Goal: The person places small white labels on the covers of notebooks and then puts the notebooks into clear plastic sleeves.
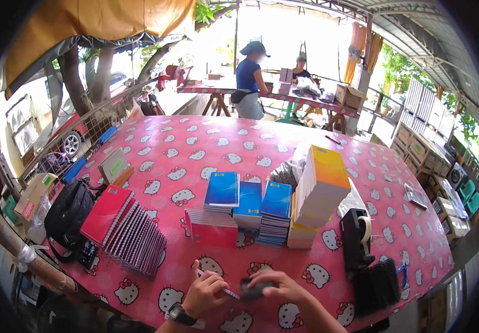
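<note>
My left hand, with a dark watch on its wrist, is closed on a thin white pen-like stick with dark marks. The stick's far end points toward my right hand. My right hand is closed on a small, dark, rounded object, too blurred to name. Both hands are close together above the near edge of the table. Beyond them are a red notebook stack, blue notebook stacks and a tall pile topped with yellow-orange notebooks. Fanned-out red spiral notebooks lie at left.
A pink, cat-patterned cloth covers the table. At right are a black tape dispenser and a black bristly bundle. A black backpack sits at the left edge. Two people are at a farther table.
</note>
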A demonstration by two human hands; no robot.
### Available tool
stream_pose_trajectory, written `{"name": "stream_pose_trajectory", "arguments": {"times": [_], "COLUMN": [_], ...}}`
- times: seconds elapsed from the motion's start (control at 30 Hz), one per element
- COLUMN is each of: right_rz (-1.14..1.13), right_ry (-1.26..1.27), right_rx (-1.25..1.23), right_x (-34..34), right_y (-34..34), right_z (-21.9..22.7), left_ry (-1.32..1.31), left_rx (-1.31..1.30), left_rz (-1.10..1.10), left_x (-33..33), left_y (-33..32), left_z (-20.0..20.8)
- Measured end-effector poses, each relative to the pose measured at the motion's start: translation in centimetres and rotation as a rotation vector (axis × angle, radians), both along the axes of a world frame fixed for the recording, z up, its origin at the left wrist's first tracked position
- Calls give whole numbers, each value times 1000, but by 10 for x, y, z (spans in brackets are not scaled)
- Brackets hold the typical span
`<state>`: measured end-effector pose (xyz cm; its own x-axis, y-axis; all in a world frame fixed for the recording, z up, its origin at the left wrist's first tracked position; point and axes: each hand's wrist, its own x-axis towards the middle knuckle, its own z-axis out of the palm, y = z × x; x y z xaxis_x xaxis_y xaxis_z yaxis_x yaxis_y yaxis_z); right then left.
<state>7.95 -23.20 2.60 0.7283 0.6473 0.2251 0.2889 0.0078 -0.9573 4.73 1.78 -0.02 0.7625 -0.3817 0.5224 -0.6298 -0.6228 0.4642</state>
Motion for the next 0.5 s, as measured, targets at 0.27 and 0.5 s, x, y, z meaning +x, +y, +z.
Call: {"name": "stream_pose_trajectory", "arguments": {"times": [0.27,0.5], "right_rz": [37,-103], "right_ry": [-4,-115], "right_rx": [-45,-103], "right_x": [-18,-15], "right_y": [15,20], "right_z": [7,-5], "left_ry": [96,169], "left_rx": [-94,-86], "left_rz": [48,27], "left_x": [-9,-8], "left_y": [0,0], "left_z": [7,6]}}
